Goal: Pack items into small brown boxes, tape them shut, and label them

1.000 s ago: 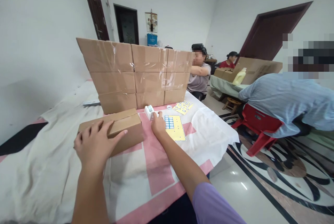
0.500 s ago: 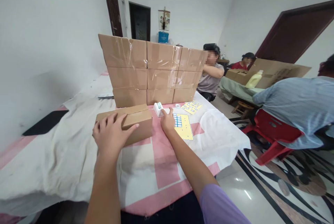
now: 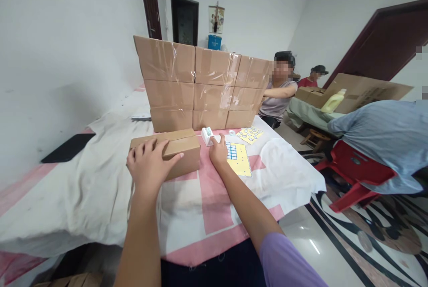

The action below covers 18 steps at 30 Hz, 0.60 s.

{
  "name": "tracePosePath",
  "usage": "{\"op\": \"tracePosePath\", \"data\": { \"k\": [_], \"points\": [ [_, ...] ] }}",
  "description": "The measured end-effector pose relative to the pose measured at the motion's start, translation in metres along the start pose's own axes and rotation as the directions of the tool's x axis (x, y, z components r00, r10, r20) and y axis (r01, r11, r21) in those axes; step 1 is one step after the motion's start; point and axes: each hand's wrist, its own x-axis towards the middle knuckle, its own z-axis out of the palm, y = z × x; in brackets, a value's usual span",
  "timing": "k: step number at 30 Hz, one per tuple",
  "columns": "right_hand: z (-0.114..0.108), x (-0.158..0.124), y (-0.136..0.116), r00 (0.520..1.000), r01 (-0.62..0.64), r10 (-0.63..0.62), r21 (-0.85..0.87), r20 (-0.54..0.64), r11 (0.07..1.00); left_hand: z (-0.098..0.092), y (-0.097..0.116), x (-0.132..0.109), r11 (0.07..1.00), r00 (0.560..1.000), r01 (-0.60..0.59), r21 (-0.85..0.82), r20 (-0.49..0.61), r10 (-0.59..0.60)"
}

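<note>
My left hand (image 3: 149, 162) lies over a closed cardboard box (image 3: 183, 166), fingers spread across its top and thumb against the near side. My right hand (image 3: 219, 151) is at a small white tape dispenser (image 3: 206, 135), its fingertips touching the near right edge. Any strip of tape between those fingers is too small to see. Partly behind my right hand lies a yellow sheet (image 3: 242, 160) with a blue grid. A second yellow sheet (image 3: 250, 135) with printed shapes is farther back, beside a small white ring (image 3: 232, 133).
A taped wall of stacked cardboard boxes (image 3: 197, 86) stands across the table's back. A dark flat object (image 3: 68, 147) lies at left on the rumpled tablecloth (image 3: 100, 189). Behind the wall sits a person (image 3: 277, 95); others sit at right, one on a red chair (image 3: 357, 166).
The view has shifted, so everything sits a little farther right. Both hands stay at the box and dispenser. The person behind the wall has lowered an arm toward the boxes.
</note>
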Motion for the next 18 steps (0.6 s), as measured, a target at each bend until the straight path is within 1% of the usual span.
{"op": "tracePosePath", "data": {
  "k": [1,3,5,6,8,11,18],
  "points": [
    [0.001,0.001,0.002,1.000,-0.007,0.009,0.073,-0.026,0.997,0.001,0.000,0.000,1.000,1.000,-0.001,-0.002,0.000,0.001],
    [0.005,0.004,0.010,0.995,-0.059,0.080,0.275,-0.066,0.960,0.002,-0.001,0.001,1.000,1.000,0.000,-0.005,0.000,0.000],
    [0.009,0.008,0.020,0.981,-0.140,0.183,0.443,-0.057,0.886,0.002,-0.001,0.001,1.000,1.000,0.004,-0.008,0.000,-0.004],
    [0.011,0.011,0.026,0.974,-0.175,0.223,0.490,-0.041,0.854,0.002,0.000,0.001,1.000,1.000,0.005,-0.011,0.000,-0.005],
    [0.015,0.016,0.036,0.968,-0.210,0.252,0.528,-0.009,0.823,0.000,0.000,0.000,1.000,1.000,0.006,-0.015,0.002,-0.006],
    [0.021,0.023,0.046,0.970,-0.214,0.240,0.582,0.033,0.785,-0.001,0.001,-0.001,1.000,1.000,0.004,-0.018,0.003,-0.004],
    [0.028,0.034,0.044,0.968,-0.218,0.244,0.659,0.054,0.720,0.002,0.001,0.001,1.000,1.000,0.007,-0.017,0.013,-0.007]
  ]
}}
